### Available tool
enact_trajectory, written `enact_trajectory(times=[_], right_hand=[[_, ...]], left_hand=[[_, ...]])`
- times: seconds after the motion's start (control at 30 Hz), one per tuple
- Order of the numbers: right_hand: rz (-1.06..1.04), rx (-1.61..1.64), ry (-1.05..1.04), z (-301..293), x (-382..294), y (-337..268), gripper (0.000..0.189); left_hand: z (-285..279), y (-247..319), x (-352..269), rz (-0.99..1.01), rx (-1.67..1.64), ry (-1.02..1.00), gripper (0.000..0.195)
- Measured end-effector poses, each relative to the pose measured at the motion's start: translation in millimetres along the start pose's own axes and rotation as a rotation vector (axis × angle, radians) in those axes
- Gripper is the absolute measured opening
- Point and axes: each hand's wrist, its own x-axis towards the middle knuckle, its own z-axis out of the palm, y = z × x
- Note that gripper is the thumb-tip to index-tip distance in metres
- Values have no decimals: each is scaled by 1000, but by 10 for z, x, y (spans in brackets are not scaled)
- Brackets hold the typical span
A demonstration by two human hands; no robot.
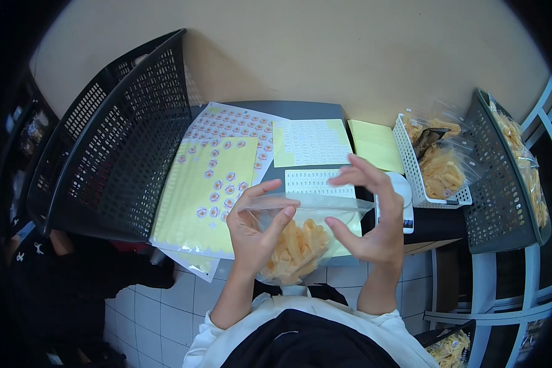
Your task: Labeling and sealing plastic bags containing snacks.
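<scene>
A clear zip-top plastic bag (pixel 299 248) with pale yellow tube-shaped pieces, like pasta, hangs upright in front of me at the table's near edge. My left hand (pixel 257 225) grips the bag's upper left side, thumb and fingers at its top band. On the right, my right hand (pixel 372 216) is spread with its fingers apart beside the bag's top right corner; whether it touches the plastic is hard to tell. Behind the bag lie a sheet of small white labels (pixel 308 177), a larger label sheet (pixel 310 142) and a yellow sheet with round stickers (pixel 202 184).
At left, black perforated plastic baskets (pixel 119 119) lean beside the table. To the right are a white digital scale (pixel 399 188), a yellow paper stack (pixel 376 143), a white basket (pixel 407 156) of filled bags and a grey-green basket (pixel 497 184). A person in black (pixel 73 280) is at lower left.
</scene>
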Motion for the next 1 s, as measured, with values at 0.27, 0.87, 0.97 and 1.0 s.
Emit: enact_trajectory(times=[0.27,0.87,0.97,1.0], right_hand=[[-22,-371,-175,36,-33,-133,53],[87,-278,59,319,-227,-177,42],[92,-279,45,327,-237,-158,41],[92,-279,47,327,-238,-146,41]], left_hand=[[70,109,-47,40,118,-55,28],[116,132,-60,66,112,3,29],[108,93,-55,111,129,-1,29],[104,84,-55,108,136,4,29]])
